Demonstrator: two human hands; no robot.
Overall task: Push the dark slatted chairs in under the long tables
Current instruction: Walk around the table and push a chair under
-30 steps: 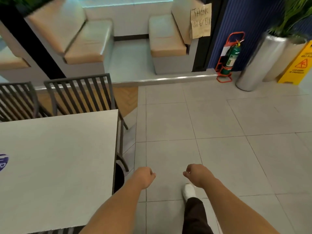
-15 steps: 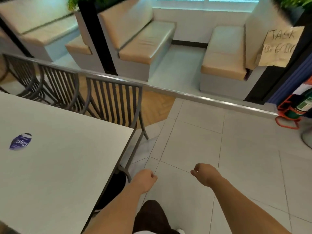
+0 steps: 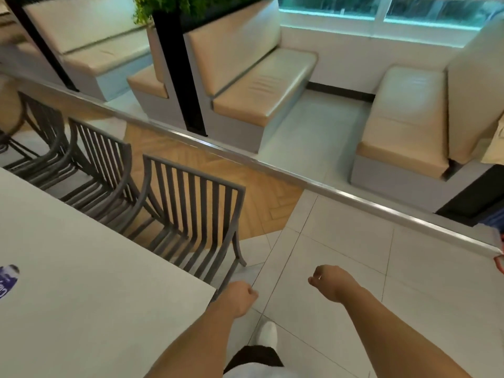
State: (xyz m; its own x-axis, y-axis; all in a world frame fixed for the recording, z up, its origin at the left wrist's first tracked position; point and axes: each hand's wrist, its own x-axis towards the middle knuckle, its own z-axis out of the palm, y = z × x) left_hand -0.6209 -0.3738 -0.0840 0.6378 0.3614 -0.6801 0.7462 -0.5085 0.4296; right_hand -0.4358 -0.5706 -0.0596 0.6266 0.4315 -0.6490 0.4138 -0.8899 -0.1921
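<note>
A long white table [image 3: 81, 282] fills the lower left. Three dark slatted chairs line its far edge: the nearest chair [image 3: 196, 211] at the table's corner, a second chair [image 3: 101, 159] beyond it, and a third chair [image 3: 43, 129] at the far left. Their seats reach partly under the tabletop. My left hand [image 3: 240, 297] is a loose fist just off the table's corner, below the nearest chair and not touching it. My right hand [image 3: 331, 285] is also curled, over the tiled floor, holding nothing.
A metal-edged step [image 3: 313, 184] runs diagonally behind the chairs. Beige booth benches [image 3: 261, 85] and a black post [image 3: 177, 66] with a planter stand on the raised level. A blue sticker [image 3: 8, 276] lies on the table. Grey floor tiles [image 3: 381, 268] spread to the right.
The view has swung left and moved forward around the table's corner, bringing three chairs and the booths closer. Both hands stay curled in front of me, holding nothing.
</note>
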